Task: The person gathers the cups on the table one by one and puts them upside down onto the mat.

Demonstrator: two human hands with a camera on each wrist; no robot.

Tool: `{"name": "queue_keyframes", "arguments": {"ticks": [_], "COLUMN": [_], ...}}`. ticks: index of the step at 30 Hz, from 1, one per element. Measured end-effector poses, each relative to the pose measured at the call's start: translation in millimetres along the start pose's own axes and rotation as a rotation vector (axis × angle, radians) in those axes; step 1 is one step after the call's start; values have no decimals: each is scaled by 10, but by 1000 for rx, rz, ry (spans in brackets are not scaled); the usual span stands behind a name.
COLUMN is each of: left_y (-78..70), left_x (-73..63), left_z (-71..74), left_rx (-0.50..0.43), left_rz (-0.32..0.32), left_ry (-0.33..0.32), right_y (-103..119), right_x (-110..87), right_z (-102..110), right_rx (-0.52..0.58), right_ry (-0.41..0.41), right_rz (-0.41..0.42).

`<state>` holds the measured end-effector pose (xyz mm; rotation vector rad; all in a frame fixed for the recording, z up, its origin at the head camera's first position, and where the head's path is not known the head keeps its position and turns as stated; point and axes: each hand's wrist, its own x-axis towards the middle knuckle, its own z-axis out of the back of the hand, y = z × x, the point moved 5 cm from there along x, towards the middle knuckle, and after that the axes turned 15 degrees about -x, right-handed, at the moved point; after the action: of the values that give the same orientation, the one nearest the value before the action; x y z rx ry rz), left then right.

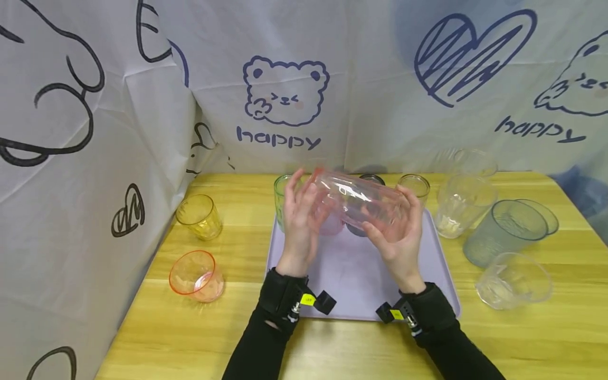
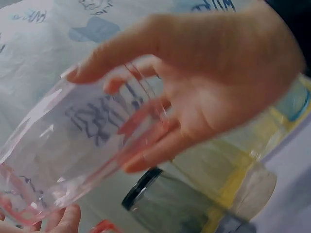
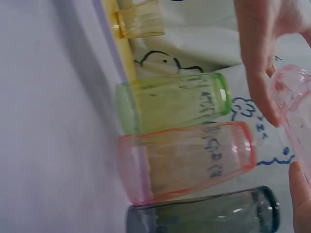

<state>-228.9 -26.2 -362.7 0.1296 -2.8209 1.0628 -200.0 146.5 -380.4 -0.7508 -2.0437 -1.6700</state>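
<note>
A clear pink tumbler (image 1: 361,198) lies nearly sideways in the air above the far part of a pale lilac tray (image 1: 351,279). My left hand (image 1: 298,227) holds its left end, fingers pointing up beside it. At the other end my right hand (image 1: 399,245) grips it, thumb on the near side and fingers round the far side. The left wrist view shows the right hand's thumb lying along the wall of the tumbler (image 2: 63,141). Behind it, a green cup (image 3: 172,103), a pink cup (image 3: 187,162) and a dark grey cup (image 3: 204,213) stand in a row.
A clear cup (image 1: 414,187) ends the row at the tray's back right. Left of the tray stand a yellow cup (image 1: 199,217) and a red-rimmed cup (image 1: 197,279). On the right are tall clear cups (image 1: 463,206), blue-grey cups (image 1: 503,235) and a short clear cup (image 1: 510,282).
</note>
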Motion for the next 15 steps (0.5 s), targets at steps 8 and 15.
{"name": "queue_keyframes", "arguments": {"ticks": [8, 15], "left_y": [46, 36], "left_x": [-18, -13], "left_z": [31, 68], "left_rx": [-97, -110], "left_rz": [59, 58], "left_ry": [-66, -124], "right_y": [-73, -69], "right_x": [-129, -149], "right_z": [-108, -139], "right_rx": [-92, -153], "right_ry": [26, 59], "right_rz": [26, 55]}}
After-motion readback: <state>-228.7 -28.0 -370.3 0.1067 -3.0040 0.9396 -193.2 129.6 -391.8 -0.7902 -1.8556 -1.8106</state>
